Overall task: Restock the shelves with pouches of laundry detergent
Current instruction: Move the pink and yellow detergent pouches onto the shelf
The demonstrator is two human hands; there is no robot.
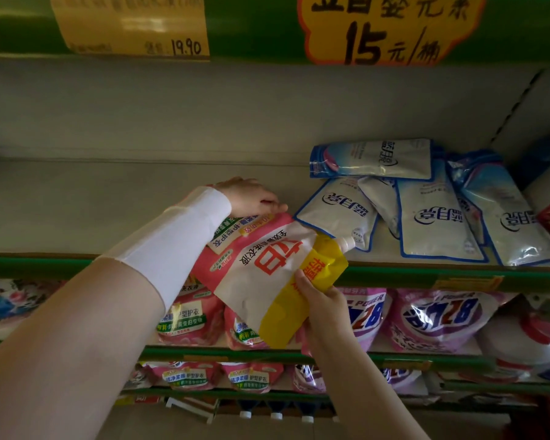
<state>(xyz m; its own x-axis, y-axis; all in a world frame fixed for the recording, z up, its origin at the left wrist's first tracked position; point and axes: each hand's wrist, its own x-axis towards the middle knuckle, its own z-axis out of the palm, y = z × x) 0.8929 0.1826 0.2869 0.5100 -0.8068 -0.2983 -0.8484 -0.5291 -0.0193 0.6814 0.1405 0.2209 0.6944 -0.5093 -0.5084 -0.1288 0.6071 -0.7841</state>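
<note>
A pink, white and yellow detergent pouch (267, 271) with a spout lies tilted over the green front edge of the upper shelf (77, 198). My left hand (251, 196), its wrist in a white sleeve, holds the pouch's far bottom end on the shelf. My right hand (323, 304) grips the yellow spout end from below, thumb on the front. The fingers of both hands are mostly hidden behind the pouch.
Several blue-and-white pouches (426, 214) lie piled on the right half of the same shelf. Pink pouches (188, 319) and purple bags (438, 319) fill the shelves below. Price signs (134, 27) hang from the green rail above. The shelf's left half is bare.
</note>
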